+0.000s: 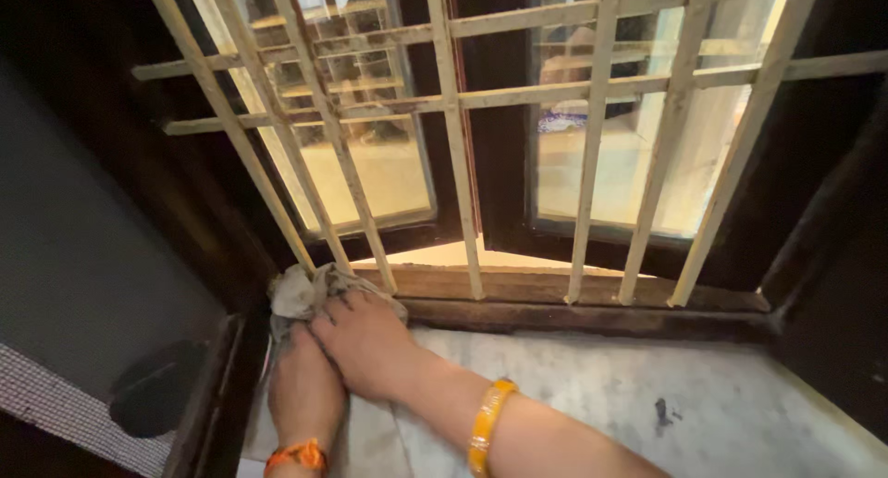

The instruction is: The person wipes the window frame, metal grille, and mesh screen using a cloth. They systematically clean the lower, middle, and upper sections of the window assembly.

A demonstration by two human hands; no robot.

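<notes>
Fingers (335, 310): of the right hand (365, 341), held close together and pressed flat onto the grey cleaning rag (298, 293), tips dark with grime.
Left hand (303, 390): flat beside and partly under the right hand, palm down; fingers hidden beneath it, spread not discernible.
Rag position: bunched in the left rear corner of the marble window sill (647, 395), under and ahead of the fingertips, touching the wooden frame rail (573, 297).
Wrists: yellow bangle (487, 424) on the right forearm; orange thread band (296, 456) on the left.
Containers: only the sill recess itself, holding the rag and both hands; small dark smudge (662, 411) on the stone towards the right.
Edges: cream metal window grille (592, 154) rising from the rail; dark wooden side frame (217, 395) close against the left hand.
Open room: bare marble stretching rightwards from the forearm to the far dark frame.
</notes>
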